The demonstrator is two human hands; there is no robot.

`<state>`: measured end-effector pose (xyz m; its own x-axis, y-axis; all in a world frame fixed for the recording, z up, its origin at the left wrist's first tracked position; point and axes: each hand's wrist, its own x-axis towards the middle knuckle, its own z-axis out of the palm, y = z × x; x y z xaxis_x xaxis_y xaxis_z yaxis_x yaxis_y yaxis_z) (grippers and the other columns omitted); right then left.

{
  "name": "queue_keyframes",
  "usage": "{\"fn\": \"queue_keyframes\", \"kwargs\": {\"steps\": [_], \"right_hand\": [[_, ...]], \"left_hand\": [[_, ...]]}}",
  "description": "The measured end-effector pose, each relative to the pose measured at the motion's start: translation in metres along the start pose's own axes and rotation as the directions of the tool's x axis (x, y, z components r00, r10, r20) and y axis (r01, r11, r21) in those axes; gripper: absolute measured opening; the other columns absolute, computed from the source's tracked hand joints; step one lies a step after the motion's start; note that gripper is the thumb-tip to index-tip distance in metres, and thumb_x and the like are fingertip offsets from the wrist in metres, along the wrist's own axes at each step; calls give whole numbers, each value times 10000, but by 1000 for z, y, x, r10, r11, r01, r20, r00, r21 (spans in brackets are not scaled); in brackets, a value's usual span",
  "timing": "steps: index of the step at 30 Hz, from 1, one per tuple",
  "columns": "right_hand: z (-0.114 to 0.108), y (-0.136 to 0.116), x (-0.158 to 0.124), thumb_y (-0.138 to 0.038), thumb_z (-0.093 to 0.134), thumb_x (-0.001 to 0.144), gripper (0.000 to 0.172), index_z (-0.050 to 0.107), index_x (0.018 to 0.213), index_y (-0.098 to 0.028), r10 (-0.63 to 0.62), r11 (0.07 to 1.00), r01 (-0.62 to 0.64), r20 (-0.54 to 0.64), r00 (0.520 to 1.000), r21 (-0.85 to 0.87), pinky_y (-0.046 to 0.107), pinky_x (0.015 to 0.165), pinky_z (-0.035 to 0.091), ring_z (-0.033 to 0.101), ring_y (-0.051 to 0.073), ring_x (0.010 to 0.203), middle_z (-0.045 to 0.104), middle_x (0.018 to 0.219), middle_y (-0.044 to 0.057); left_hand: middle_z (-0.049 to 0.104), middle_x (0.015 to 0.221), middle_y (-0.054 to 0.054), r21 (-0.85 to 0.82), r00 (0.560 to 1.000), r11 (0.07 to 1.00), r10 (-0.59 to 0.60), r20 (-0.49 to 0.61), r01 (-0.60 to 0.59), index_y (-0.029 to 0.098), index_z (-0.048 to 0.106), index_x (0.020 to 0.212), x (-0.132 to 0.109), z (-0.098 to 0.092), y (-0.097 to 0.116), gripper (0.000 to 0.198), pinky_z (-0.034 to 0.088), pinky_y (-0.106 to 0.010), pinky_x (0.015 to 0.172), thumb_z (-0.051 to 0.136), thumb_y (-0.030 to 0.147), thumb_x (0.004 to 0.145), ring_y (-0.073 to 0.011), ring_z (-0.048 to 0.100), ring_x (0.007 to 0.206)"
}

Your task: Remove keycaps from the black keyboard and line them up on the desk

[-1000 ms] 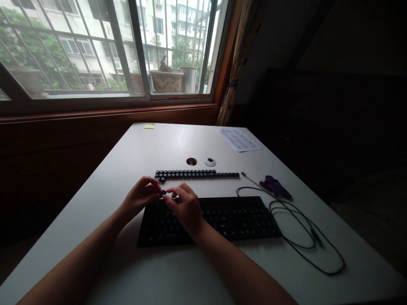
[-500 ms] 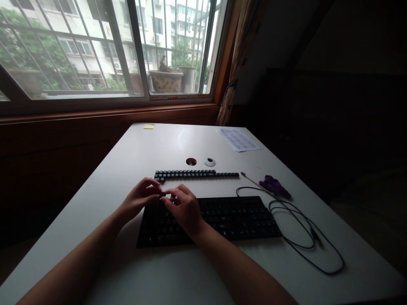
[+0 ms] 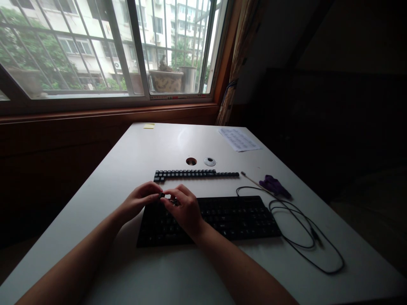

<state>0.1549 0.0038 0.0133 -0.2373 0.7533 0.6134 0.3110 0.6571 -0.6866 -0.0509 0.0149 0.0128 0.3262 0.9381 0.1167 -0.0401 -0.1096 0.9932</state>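
A black keyboard (image 3: 235, 218) lies on the white desk, and both hands are over its upper left part. My left hand (image 3: 138, 200) is closed in a pinch on a small black keycap (image 3: 162, 195). My right hand (image 3: 184, 207) meets it from the other side, thumb and forefinger pinched at the same keycap. Under the curled fingers of the right hand a small shiny thing shows, too small to make out. Beyond the hands, loose black keycaps (image 3: 184, 174) stand in neat rows, with a short row beginning at their left end.
A black cable (image 3: 313, 245) loops on the desk right of the keyboard. Behind it lie a thin brush-like stick (image 3: 249, 179) and a purple cloth (image 3: 275, 186). Farther back are a round desk hole (image 3: 191, 162), its cover (image 3: 210, 162), a printed paper (image 3: 239, 140) and yellow notes (image 3: 149, 126).
The fingers of my left hand have lowered slightly and closed in around the keycap. My right hand has barely shifted; the keyboard and the keycap rows stay put.
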Motion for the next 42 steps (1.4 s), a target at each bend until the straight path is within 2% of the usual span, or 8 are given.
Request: {"fn": "queue_keyframes", "kwargs": {"steps": [17, 42], "right_hand": [[-2, -1, 0, -299, 660, 901, 178, 705, 1059, -229, -64, 997, 63, 15, 998, 38, 275, 744, 538, 618, 133, 719, 615, 833, 15], [-1, 2, 0, -271, 667, 898, 219, 703, 1113, -258, -57, 998, 55, 55, 997, 31, 274, 780, 535, 641, 140, 766, 649, 878, 19]], "left_hand": [[665, 912, -55, -35, 1000, 999, -19, 20, 20, 169, 692, 976, 0, -1, 1, 194, 474, -255, 749, 738, 288, 830, -181, 599, 861], [636, 914, -32, -95, 1000, 995, -13, -15, 12, 183, 673, 957, 1, -4, -3, 192, 462, -228, 738, 767, 243, 800, -159, 574, 847]]}}
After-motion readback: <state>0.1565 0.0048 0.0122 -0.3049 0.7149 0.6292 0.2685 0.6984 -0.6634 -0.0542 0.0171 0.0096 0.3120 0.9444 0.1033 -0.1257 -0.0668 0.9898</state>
